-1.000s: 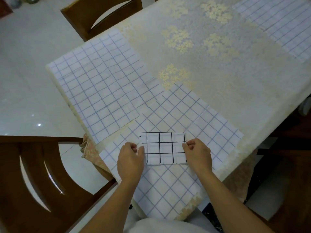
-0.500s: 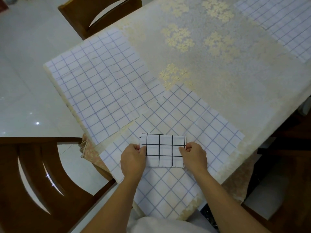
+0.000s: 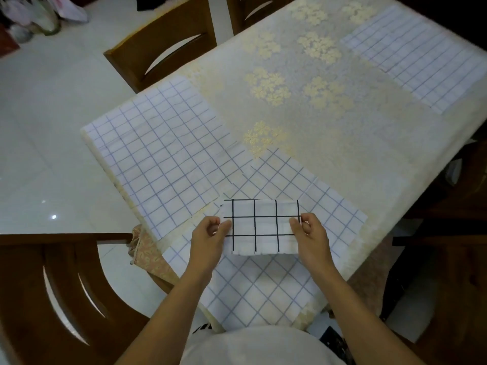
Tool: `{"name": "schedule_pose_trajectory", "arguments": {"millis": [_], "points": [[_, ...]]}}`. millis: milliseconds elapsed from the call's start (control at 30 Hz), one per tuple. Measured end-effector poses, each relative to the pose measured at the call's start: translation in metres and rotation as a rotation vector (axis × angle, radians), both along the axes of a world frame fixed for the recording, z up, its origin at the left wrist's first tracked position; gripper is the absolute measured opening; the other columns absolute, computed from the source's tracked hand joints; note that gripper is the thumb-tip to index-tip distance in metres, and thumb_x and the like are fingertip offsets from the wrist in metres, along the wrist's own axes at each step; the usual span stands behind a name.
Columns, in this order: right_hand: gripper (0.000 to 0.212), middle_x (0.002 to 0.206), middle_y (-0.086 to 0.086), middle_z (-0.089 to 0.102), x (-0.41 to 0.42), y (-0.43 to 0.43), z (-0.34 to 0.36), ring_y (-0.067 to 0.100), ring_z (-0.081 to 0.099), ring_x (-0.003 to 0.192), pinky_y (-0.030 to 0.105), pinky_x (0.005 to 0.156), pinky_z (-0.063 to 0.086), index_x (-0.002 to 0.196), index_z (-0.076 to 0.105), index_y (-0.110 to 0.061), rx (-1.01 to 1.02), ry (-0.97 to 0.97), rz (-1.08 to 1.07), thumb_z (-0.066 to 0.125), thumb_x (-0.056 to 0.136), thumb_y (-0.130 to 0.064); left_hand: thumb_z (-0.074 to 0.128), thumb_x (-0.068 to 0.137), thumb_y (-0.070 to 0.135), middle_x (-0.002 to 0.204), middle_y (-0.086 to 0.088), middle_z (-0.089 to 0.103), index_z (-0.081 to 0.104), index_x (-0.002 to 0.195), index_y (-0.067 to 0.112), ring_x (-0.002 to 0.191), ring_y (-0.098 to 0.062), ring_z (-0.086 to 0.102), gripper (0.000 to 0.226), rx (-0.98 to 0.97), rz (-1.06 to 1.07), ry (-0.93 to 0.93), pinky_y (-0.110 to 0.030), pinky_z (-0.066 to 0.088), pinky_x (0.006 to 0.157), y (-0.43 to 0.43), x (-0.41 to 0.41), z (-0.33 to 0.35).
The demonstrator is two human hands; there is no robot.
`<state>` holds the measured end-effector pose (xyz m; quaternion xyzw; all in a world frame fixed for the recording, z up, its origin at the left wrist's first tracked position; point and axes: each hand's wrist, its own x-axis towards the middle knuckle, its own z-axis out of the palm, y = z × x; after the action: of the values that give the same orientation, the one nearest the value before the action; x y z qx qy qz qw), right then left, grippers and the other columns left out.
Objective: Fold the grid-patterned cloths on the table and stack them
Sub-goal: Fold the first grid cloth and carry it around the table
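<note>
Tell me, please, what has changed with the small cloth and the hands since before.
The small cloth seems lifted slightly and moved a little farther onto the table; the left hand and right hand now pinch its ends, thumbs on top. It stayed folded, with both hands at its ends. The blue-grid cloths did not move.

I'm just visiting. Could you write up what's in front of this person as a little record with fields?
Held item: small folded black-grid cloth, gripped at its two short sides
Left hand: pinches the cloth's left side
Right hand: pinches its right side
Underneath: near blue-grid cloth, spread flat at the table's near edge
Other cloths: left blue-grid cloth and far blue-grid cloth, both lying flat
Table cover: cream floral tablecloth
Seating: wooden chair at the far side
</note>
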<state>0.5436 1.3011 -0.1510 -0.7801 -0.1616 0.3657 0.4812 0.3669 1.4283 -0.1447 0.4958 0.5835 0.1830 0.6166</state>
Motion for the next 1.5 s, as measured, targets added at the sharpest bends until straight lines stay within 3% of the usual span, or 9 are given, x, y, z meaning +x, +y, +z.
{"name": "schedule_pose_trajectory", "arguments": {"millis": [67, 133, 233, 400, 700, 833, 1000, 1233, 1500], "points": [[0.014, 0.083, 0.015, 0.067, -0.002, -0.002, 0.008, 0.018, 0.058, 0.076, 0.037, 0.072, 0.049, 0.1, 0.06, -0.014, 0.05, 0.057, -0.006, 0.059, 0.099, -0.028, 0.064, 0.095, 0.02, 0.1, -0.012, 0.073, 0.066, 0.1, 0.005, 0.092, -0.025, 0.068, 0.016, -0.048, 0.027, -0.092, -0.04, 0.056, 0.081, 0.002, -0.001, 0.009], [0.014, 0.094, 0.001, 0.076, -0.005, -0.003, 0.013, 0.012, 0.07, 0.089, 0.03, 0.079, 0.056, 0.108, 0.065, -0.02, 0.065, 0.12, -0.004, 0.061, 0.098, -0.028, 0.063, 0.095, 0.019, 0.095, -0.006, 0.075, 0.07, 0.1, 0.009, 0.089, -0.021, 0.07, 0.012, -0.055, 0.011, -0.113, -0.035, 0.055, 0.076, 0.004, -0.003, 0.015], [0.012, 0.092, -0.011, 0.077, -0.015, -0.004, 0.019, 0.005, 0.072, 0.082, 0.018, 0.063, 0.056, 0.098, 0.072, -0.029, 0.074, 0.153, -0.036, 0.06, 0.099, -0.028, 0.059, 0.098, 0.023, 0.087, -0.005, 0.071, 0.066, 0.091, 0.007, 0.079, -0.014, 0.064, 0.019, 0.02, -0.074, -0.084, -0.028, 0.052, 0.07, 0.003, -0.009, 0.018], [0.029, 0.067, -0.006, 0.069, -0.033, -0.01, 0.019, 0.01, 0.065, 0.058, 0.027, 0.042, 0.048, 0.088, 0.067, -0.021, 0.026, 0.137, -0.077, 0.048, 0.104, -0.036, 0.051, 0.101, 0.032, 0.065, 0.001, 0.047, 0.047, 0.072, 0.014, 0.055, -0.001, 0.039, 0.034, 0.253, -0.147, 0.056, -0.014, 0.034, 0.051, -0.011, -0.015, 0.015], [0.034, 0.063, -0.005, 0.062, -0.055, -0.027, 0.024, 0.006, 0.06, 0.054, 0.025, 0.043, 0.049, 0.078, 0.061, -0.012, -0.03, 0.049, 0.018, 0.052, 0.102, -0.035, 0.055, 0.1, 0.03, 0.067, -0.002, 0.058, 0.058, 0.078, 0.018, 0.06, -0.002, 0.05, 0.025, 0.351, -0.046, 0.056, -0.018, 0.04, 0.054, -0.043, -0.054, 0.012], [0.04, 0.076, 0.018, 0.06, -0.069, -0.038, 0.025, 0.027, 0.055, 0.065, 0.042, 0.054, 0.05, 0.086, 0.058, -0.001, -0.02, -0.042, 0.146, 0.047, 0.104, -0.035, 0.055, 0.1, 0.026, 0.061, 0.005, 0.046, 0.051, 0.071, 0.019, 0.055, -0.001, 0.041, 0.03, 0.372, 0.085, 0.086, -0.015, 0.036, 0.052, -0.077, -0.074, 0.015], [0.042, 0.079, 0.023, 0.061, -0.096, -0.06, 0.021, 0.045, 0.059, 0.076, 0.055, 0.061, 0.052, 0.086, 0.059, -0.003, -0.009, -0.125, 0.289, 0.042, 0.105, -0.037, 0.057, 0.099, 0.026, 0.071, -0.006, 0.064, 0.057, 0.077, 0.019, 0.064, -0.012, 0.058, 0.024, 0.336, 0.263, 0.149, -0.025, 0.047, 0.056, -0.127, -0.108, 0.012], [0.047, 0.063, 0.009, 0.045, -0.143, -0.067, 0.026, 0.026, 0.044, 0.06, 0.059, 0.056, 0.047, 0.079, 0.051, 0.0, 0.027, -0.111, 0.476, 0.043, 0.105, -0.039, 0.057, 0.099, 0.026, 0.066, 0.015, 0.064, 0.061, 0.082, 0.018, 0.062, 0.003, 0.061, 0.019, 0.321, 0.458, 0.174, -0.01, 0.045, 0.05, -0.163, -0.163, 0.021], [0.043, 0.062, -0.001, 0.05, -0.211, -0.039, 0.038, 0.018, 0.049, 0.061, 0.051, 0.056, 0.05, 0.075, 0.052, -0.008, 0.058, -0.152, 0.634, 0.045, 0.103, -0.039, 0.055, 0.099, 0.031, 0.082, -0.004, 0.065, 0.063, 0.094, 0.014, 0.077, -0.014, 0.064, 0.02, 0.336, 0.668, 0.249, -0.024, 0.055, 0.066, -0.176, -0.23, 0.036]]}}
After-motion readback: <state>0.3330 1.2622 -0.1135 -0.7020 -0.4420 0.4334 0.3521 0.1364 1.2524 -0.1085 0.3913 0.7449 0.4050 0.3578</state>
